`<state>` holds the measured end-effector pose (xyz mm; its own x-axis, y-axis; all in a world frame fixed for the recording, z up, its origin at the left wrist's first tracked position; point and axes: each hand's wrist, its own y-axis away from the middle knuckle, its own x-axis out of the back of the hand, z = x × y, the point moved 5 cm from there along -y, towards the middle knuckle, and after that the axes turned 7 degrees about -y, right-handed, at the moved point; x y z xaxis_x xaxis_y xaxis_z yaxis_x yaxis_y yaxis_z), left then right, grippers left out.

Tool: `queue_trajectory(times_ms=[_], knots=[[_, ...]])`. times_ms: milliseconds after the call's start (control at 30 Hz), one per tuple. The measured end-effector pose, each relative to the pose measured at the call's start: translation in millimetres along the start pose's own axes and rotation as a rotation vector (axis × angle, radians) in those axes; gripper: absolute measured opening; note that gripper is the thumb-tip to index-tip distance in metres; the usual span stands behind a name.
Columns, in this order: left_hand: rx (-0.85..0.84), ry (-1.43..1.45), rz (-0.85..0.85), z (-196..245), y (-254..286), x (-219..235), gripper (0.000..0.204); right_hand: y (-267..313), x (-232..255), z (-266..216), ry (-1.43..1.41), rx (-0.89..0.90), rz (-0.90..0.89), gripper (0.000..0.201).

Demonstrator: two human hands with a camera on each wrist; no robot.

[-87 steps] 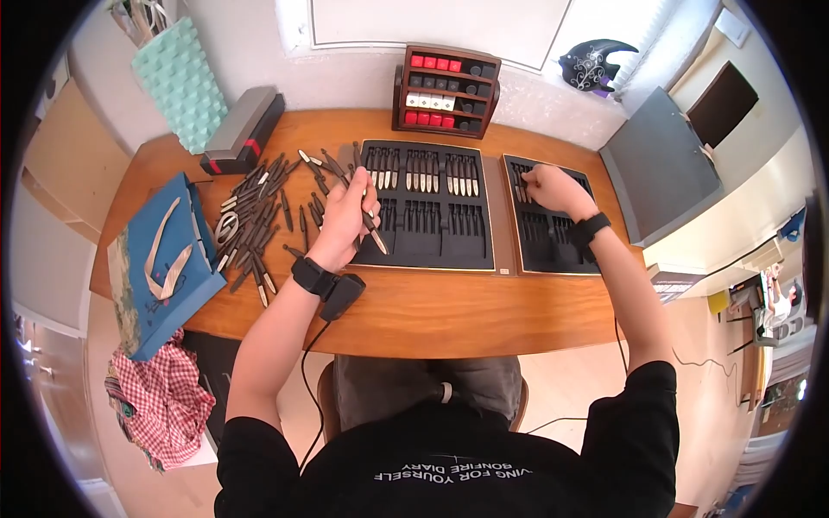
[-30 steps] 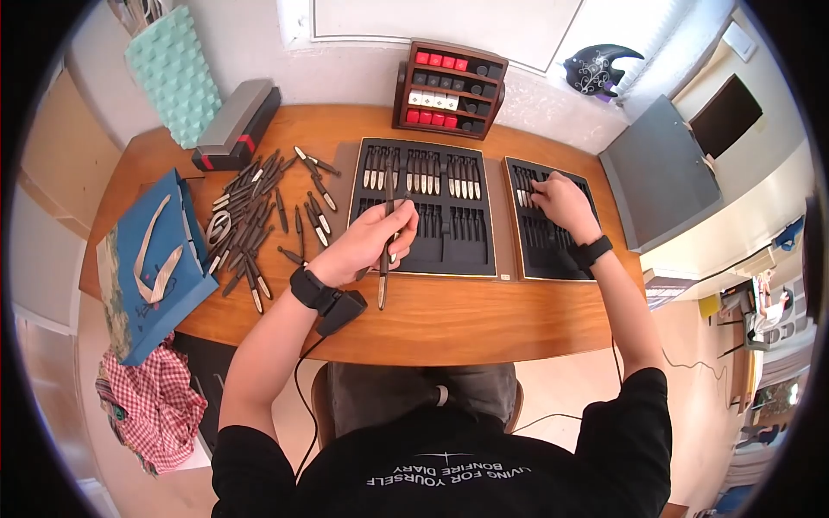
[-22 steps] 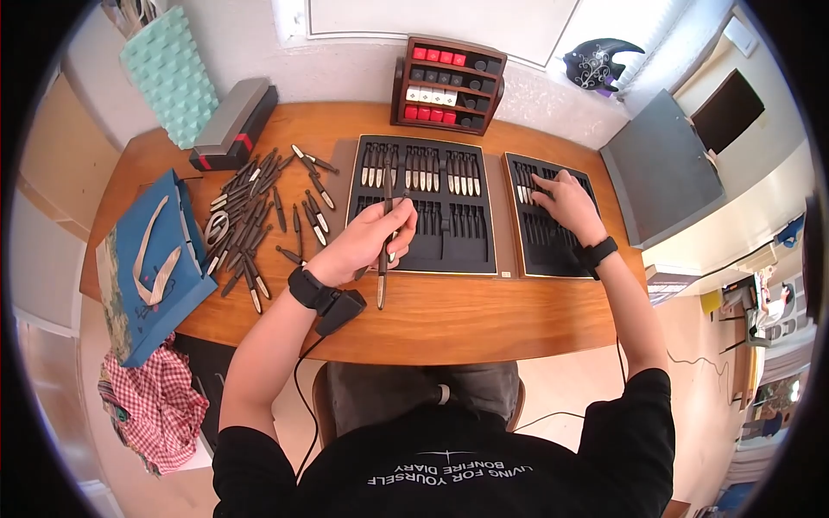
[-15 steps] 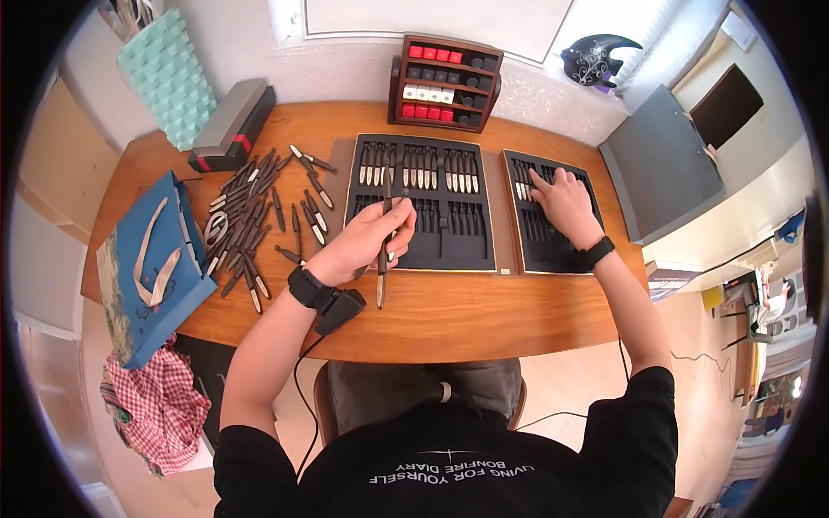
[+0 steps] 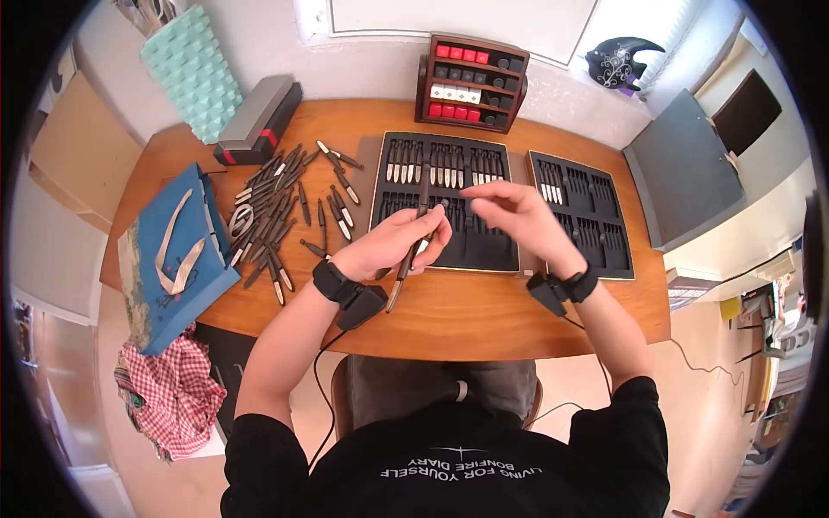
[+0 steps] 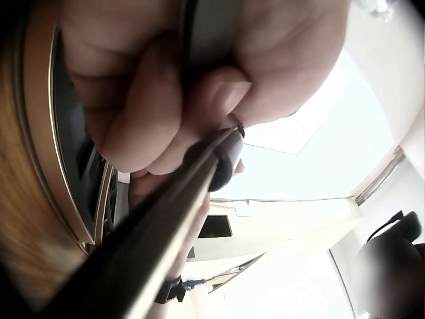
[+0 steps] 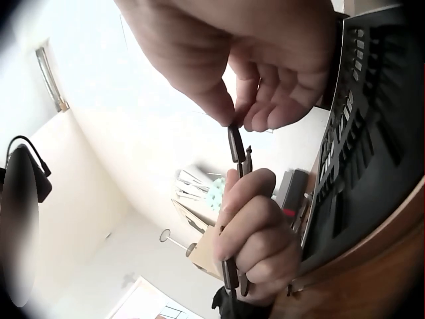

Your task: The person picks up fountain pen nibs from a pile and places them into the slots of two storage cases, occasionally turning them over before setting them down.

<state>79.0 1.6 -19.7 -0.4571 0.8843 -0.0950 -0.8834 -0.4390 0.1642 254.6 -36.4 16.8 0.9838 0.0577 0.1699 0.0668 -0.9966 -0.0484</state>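
Note:
My left hand (image 5: 399,237) grips at least two slim dark brown sticks (image 5: 402,278) with silver ends and small knobs, over the front left of the large black slotted tray (image 5: 449,252). One long stick (image 6: 136,239) crosses the left wrist view. My right hand (image 5: 518,220), blurred, hovers above the tray's right part, thumb and forefinger slightly apart in the head view. In the right wrist view its fingertips (image 7: 232,118) overlap the upper end of a stick (image 7: 236,145) held by the left hand. Similar sticks stand in rows in this tray and the smaller right tray (image 5: 625,259).
A heap of loose sticks (image 5: 268,203) lies left on the wooden table (image 5: 484,332). Beside it are a blue paper bag (image 5: 177,268) and a grey box (image 5: 259,121). Behind the trays stand a small rack (image 5: 471,82) with red, black and white cubes and a grey board (image 5: 682,173).
My right hand has left the right tray and swung left to near the left hand. Earlier, the left hand came from beside the heap to the large tray's front, carrying its sticks.

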Motion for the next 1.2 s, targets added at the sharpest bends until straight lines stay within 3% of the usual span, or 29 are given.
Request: queue_trajectory(times_ms=[167, 300, 500, 633, 767, 900, 1000, 1100, 1200], knots=[[0.014, -0.01, -0.018, -3.4, 0.7, 0.4, 0.047, -7.0, -38.5, 12.8, -0.301, 0.012, -0.097, 0.015], [0.054, 0.105, 0.018, 1.3, 3.1, -1.0, 0.041, -10.0, -15.1, 9.2, -0.357, 0.024, 0.104, 0.014], [0.024, 0.159, -0.046, 0.4, 1.1, -5.8, 0.036, -0.4, -23.9, 7.5, -0.435, 0.02, 0.023, 0.012], [-0.005, 0.252, -0.057, 0.5, -1.2, -3.2, 0.035, 3.4, 10.0, -6.6, -0.423, 0.162, 0.17, 0.012], [-0.031, 0.248, 0.039, 2.0, -2.2, 4.7, 0.036, -3.5, 104.7, 0.7, -0.013, 0.171, 0.31, 0.012], [-0.044, 0.268, 0.085, 4.5, -2.2, 5.8, 0.036, -6.4, 185.5, 36.1, 0.371, -0.201, 0.436, 0.02], [-0.07, 0.269, 0.101, 5.0, -2.2, 8.1, 0.035, -14.5, 206.3, 60.4, 0.607, -0.25, 0.424, 0.024], [-0.075, 0.28, 0.129, 4.9, -3.1, 10.8, 0.034, -16.1, 202.9, 69.3, 0.591, -0.361, 0.381, 0.027], [-0.082, 0.269, 0.14, 5.4, -2.9, 12.1, 0.033, -17.5, 205.6, 71.9, 0.605, -0.348, 0.367, 0.027]])
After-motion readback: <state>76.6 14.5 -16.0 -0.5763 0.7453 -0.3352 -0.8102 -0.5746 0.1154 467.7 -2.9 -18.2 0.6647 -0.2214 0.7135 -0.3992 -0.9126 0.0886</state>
